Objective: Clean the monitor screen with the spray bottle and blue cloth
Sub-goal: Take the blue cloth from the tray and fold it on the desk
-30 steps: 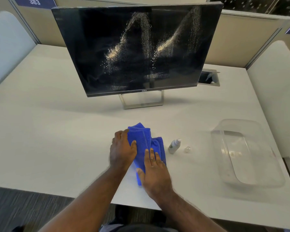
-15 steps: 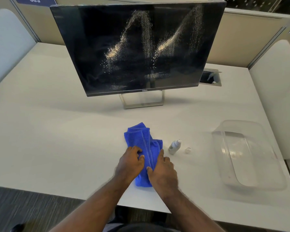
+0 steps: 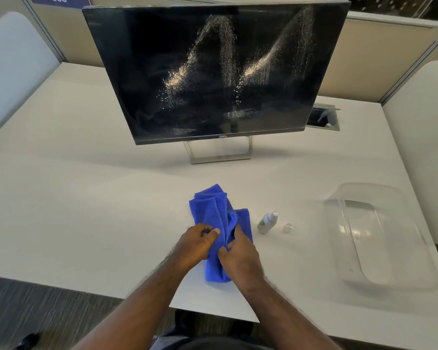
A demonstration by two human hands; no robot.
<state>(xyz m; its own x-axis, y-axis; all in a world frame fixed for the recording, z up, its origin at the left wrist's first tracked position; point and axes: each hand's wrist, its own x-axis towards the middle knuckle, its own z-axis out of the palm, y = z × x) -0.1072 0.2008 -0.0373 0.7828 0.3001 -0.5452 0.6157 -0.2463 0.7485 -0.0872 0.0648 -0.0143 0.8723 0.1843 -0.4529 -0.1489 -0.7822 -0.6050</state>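
Observation:
The black monitor (image 3: 213, 72) stands on its silver stand at the back of the white desk, its dark screen speckled with streaks of spray droplets. The blue cloth (image 3: 213, 213) lies crumpled on the desk in front of me. My left hand (image 3: 195, 245) pinches its near left side, thumb on top. My right hand (image 3: 240, 256) grips a fold on its near right side. A small spray bottle (image 3: 267, 222) stands uncapped just right of the cloth, and its clear cap (image 3: 287, 227) lies beside it.
A clear plastic bin (image 3: 384, 274) sits on the white desk (image 3: 86, 198) at the right. A cable hatch (image 3: 323, 118) is set in the desk behind the monitor's right corner. Partition walls enclose the desk at the back and sides.
Both hands slid from lying flat on the cloth back toward me and closed on its near part. The cloth is bunched up more under them.

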